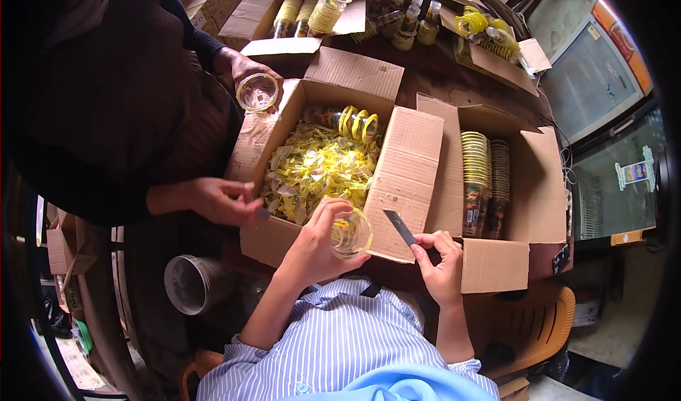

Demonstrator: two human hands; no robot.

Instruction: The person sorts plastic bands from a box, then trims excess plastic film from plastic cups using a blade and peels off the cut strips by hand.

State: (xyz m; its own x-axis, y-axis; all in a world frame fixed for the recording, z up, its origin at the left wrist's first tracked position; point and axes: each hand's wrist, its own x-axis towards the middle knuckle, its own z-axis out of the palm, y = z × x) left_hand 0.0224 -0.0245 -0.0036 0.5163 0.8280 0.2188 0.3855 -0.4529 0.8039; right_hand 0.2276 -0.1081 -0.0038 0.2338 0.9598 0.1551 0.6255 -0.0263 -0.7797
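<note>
My left hand (316, 248) grips a clear plastic cup (352, 235), its round opening tilted up toward me. In my right hand (441, 260), a flat grey cutter blade (400, 228) is pinched, its tip pointing up and left, apart from the cup. Just beyond both hands is an open cardboard box (406, 177) filled with yellow and clear plastic scraps (319, 161). A few yellow-rimmed cups (359, 125) lie on their side at its far end.
Across the box's left side, a co-worker's hand (245, 67) holds another clear cup (257, 92); their other hand (213, 200) is near the box corner. A second box (543, 184) holds stacked cups (477, 181). More boxes and bottles (411, 19) stand behind. A bucket (188, 285) is lower left.
</note>
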